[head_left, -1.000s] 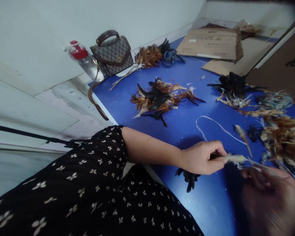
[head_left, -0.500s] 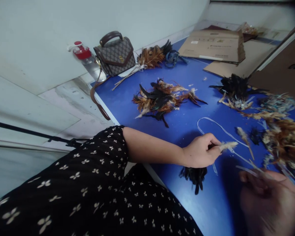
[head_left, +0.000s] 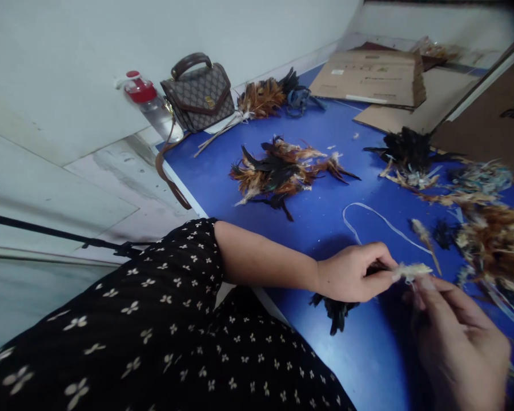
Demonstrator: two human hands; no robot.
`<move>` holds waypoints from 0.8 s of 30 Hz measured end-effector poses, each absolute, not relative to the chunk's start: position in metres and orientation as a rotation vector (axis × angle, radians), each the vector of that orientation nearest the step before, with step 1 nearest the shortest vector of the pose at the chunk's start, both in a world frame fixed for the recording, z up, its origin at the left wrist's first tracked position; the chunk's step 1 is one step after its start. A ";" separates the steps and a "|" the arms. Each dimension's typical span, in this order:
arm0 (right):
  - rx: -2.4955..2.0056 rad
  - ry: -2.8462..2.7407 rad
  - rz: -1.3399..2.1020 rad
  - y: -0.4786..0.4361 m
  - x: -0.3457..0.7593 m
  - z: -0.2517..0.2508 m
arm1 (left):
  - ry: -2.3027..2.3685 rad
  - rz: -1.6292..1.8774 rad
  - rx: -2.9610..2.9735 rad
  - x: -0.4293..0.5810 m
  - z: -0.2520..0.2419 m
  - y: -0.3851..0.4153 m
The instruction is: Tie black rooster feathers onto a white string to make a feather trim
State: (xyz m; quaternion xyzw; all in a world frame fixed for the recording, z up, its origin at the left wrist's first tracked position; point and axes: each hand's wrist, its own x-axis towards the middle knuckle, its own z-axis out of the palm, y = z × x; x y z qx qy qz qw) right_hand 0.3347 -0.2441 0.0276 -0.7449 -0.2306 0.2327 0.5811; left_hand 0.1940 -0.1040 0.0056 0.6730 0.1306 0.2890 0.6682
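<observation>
My left hand (head_left: 355, 274) is closed round a feather bundle, whose black plumes (head_left: 336, 313) stick out below the palm. Pale quill ends (head_left: 409, 270) poke out past the thumb and forefinger. At their tip, the thumb and fingers of my right hand (head_left: 460, 337) are pinched together; whatever else lies between them is blurred. A thin white string (head_left: 389, 225) loops over the blue table (head_left: 325, 220) behind my hands. One loose small brown feather (head_left: 424, 237) lies just beyond my right hand.
Mixed brown and black feathers (head_left: 274, 171) lie mid-table. Black feathers (head_left: 406, 151) and a tan feather heap (head_left: 492, 240) are at right. Flattened cardboard (head_left: 368, 77), a tied feather bunch (head_left: 261, 98), a handbag (head_left: 201, 94) and a water bottle (head_left: 154, 108) stand along the back.
My right hand, blurred lower right with pale thin strands before, has moved up and left to the bundle's quill ends. My left hand has shifted slightly right and tilted the bundle.
</observation>
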 end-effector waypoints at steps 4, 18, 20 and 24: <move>-1.751 -0.544 0.574 -0.246 0.331 0.025 | 0.284 0.661 1.654 0.191 0.010 -0.102; -1.601 -0.656 0.665 -0.255 0.326 0.042 | 0.501 0.617 1.638 0.189 0.020 -0.096; -1.515 -0.654 0.659 -0.253 0.328 0.043 | 0.500 0.607 1.553 0.191 0.018 -0.096; -1.376 -0.577 0.559 -0.244 0.335 0.042 | 0.496 0.630 1.499 0.195 0.013 -0.097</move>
